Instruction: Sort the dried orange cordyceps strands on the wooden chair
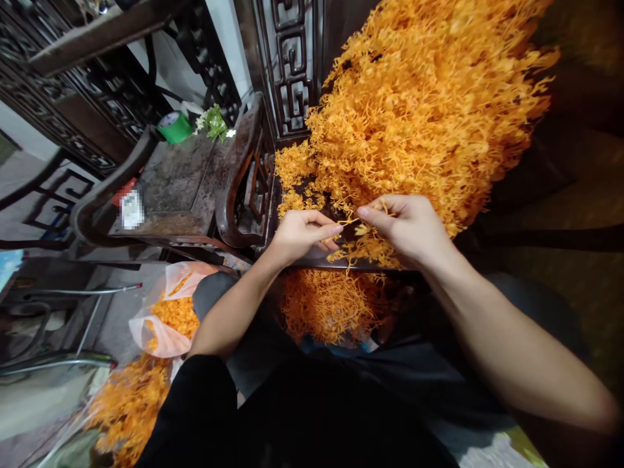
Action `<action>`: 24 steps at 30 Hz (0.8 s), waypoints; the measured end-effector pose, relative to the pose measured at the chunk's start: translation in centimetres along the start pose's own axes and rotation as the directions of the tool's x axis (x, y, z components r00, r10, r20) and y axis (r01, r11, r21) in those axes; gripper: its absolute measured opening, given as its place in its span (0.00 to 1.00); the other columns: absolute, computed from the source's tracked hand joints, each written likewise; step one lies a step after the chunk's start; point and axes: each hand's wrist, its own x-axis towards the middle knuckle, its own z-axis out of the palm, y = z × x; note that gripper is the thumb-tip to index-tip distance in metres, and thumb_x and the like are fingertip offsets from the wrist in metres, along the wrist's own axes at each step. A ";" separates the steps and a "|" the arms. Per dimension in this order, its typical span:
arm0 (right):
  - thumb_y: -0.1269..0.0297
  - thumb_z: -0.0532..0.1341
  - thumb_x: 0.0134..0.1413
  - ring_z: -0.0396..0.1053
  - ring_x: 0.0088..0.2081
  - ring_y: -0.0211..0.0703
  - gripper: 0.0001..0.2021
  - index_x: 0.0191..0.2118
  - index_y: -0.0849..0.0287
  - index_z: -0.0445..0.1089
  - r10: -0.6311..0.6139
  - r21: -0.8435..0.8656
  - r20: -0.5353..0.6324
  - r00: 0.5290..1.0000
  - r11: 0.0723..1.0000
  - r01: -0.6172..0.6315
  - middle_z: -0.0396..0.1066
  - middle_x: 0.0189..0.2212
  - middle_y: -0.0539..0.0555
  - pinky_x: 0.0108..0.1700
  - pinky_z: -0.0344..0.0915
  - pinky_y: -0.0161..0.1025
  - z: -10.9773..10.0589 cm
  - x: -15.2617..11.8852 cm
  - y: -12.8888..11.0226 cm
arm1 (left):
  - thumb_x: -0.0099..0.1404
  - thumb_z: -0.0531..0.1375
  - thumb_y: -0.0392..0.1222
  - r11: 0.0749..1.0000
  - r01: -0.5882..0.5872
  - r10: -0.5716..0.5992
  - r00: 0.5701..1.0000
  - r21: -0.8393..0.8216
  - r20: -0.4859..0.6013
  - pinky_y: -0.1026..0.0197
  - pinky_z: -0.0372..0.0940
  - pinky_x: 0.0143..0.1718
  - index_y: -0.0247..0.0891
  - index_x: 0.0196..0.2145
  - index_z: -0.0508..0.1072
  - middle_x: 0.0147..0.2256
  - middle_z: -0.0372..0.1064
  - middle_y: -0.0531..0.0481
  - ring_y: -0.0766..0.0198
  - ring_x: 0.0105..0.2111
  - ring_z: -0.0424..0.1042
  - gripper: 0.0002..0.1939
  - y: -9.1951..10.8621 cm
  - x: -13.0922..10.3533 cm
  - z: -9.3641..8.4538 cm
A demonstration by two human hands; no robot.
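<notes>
Between my two hands runs a thin orange plastic strand, pinched at both ends. My left hand is closed on its left end, thumb against fingertips. Over the front of the dark wooden seat, my right hand is closed on the other end, with orange bits by its fingers. Loose orange sprigs lie just below the hands. Behind them rises a large heap of orange, branching artificial flower pieces. More orange pieces sit in a container between my knees, its shape mostly hidden.
To the left stands a carved wooden chair holding a roll of green tape, a green-and-white sprig and a blurred-out item. A plastic bag and another orange pile are on the floor at lower left.
</notes>
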 end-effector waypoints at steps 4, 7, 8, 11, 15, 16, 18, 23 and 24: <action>0.53 0.74 0.47 0.51 0.17 0.34 0.20 0.20 0.56 0.66 0.006 0.237 -0.381 0.924 0.967 0.091 0.57 0.14 0.46 0.22 0.44 0.39 -1.2 0.7 0.0 | 0.56 0.74 0.51 1.000 -0.027 0.027 0.996 -0.001 -0.083 0.62 0.74 0.25 0.34 0.35 0.78 0.23 0.76 0.47 0.62 0.23 0.78 0.19 0.2 -1.0 -1.9; 0.49 0.73 0.49 0.48 0.17 0.33 0.23 0.21 0.55 0.63 0.035 0.400 -0.141 0.989 0.916 0.025 0.53 0.14 0.44 0.22 0.44 0.38 0.1 0.3 -0.6 | 0.53 0.75 0.46 0.996 0.014 -0.014 1.000 -0.091 0.007 0.61 0.74 0.24 0.35 0.52 0.75 0.26 0.77 0.50 0.60 0.23 0.79 0.31 -0.1 -0.8 -1.4; 0.48 0.73 0.51 0.48 0.18 0.33 0.23 0.21 0.55 0.63 0.033 0.391 -0.048 0.998 0.920 -0.012 0.54 0.15 0.44 0.22 0.45 0.37 0.9 0.1 -0.7 | 0.53 0.76 0.45 0.992 0.050 -0.042 0.996 -0.116 0.073 0.60 0.74 0.25 0.36 0.58 0.71 0.26 0.78 0.50 0.60 0.24 0.79 0.37 -0.1 -0.7 -0.9; 0.45 0.70 0.54 0.51 0.20 0.34 0.21 0.25 0.56 0.67 0.002 0.244 0.033 0.999 0.970 -0.011 0.58 0.17 0.46 0.23 0.47 0.38 3.2 -0.4 -0.7 | 0.55 0.74 0.48 0.981 0.117 -0.094 0.984 -0.152 0.148 0.62 0.72 0.24 0.36 0.55 0.73 0.26 0.78 0.49 0.62 0.24 0.78 0.32 -0.1 -0.3 0.6; 0.49 0.71 0.55 0.53 0.20 0.34 0.18 0.25 0.57 0.70 -0.012 0.167 -0.006 1.000 0.986 0.013 0.61 0.17 0.47 0.23 0.49 0.38 3.1 -0.1 -0.5 | 0.57 0.72 0.55 0.990 0.128 -0.119 0.984 -0.064 0.130 0.63 0.67 0.20 0.36 0.30 0.76 0.22 0.75 0.47 0.65 0.20 0.75 0.19 0.3 -0.7 0.0; 0.51 0.72 0.54 0.53 0.19 0.34 0.18 0.25 0.57 0.71 -0.014 0.207 -0.087 0.996 0.978 0.032 0.61 0.17 0.47 0.22 0.49 0.38 2.5 0.1 -0.6 | 0.56 0.73 0.55 0.991 0.127 -0.121 0.983 -0.035 0.136 0.63 0.66 0.20 0.37 0.28 0.75 0.22 0.75 0.47 0.65 0.20 0.75 0.19 0.4 -0.8 -0.7; 0.53 0.75 0.48 0.52 0.17 0.34 0.18 0.23 0.57 0.69 -0.062 0.313 -0.323 0.944 0.935 0.169 0.59 0.15 0.46 0.20 0.46 0.39 0.9 0.5 -1.1 | 0.56 0.73 0.54 0.994 0.109 -0.108 0.989 -0.001 0.098 0.63 0.65 0.19 0.37 0.27 0.75 0.22 0.75 0.47 0.64 0.19 0.75 0.18 0.1 -0.6 -2.2; 0.55 0.79 0.41 0.41 0.14 0.29 0.23 0.20 0.56 0.64 -0.263 0.462 -0.434 0.861 0.756 0.464 0.48 0.12 0.42 0.18 0.36 0.38 -1.1 0.4 -2.5 | 0.66 0.66 0.45 0.948 0.054 0.067 0.929 0.313 -0.363 0.59 0.71 0.29 0.35 0.35 0.76 0.27 0.77 0.44 0.58 0.27 0.80 0.10 -3.3 3.8 -5.4; 0.56 0.79 0.41 0.41 0.14 0.29 0.22 0.20 0.57 0.64 -0.276 0.489 -0.380 0.883 0.750 0.445 0.48 0.12 0.42 0.18 0.36 0.38 -1.0 0.2 -2.7 | 0.67 0.64 0.42 0.888 0.088 0.128 0.895 0.452 -0.427 0.57 0.72 0.34 0.35 0.37 0.77 0.30 0.78 0.42 0.56 0.31 0.81 0.07 -4.2 5.0 -5.7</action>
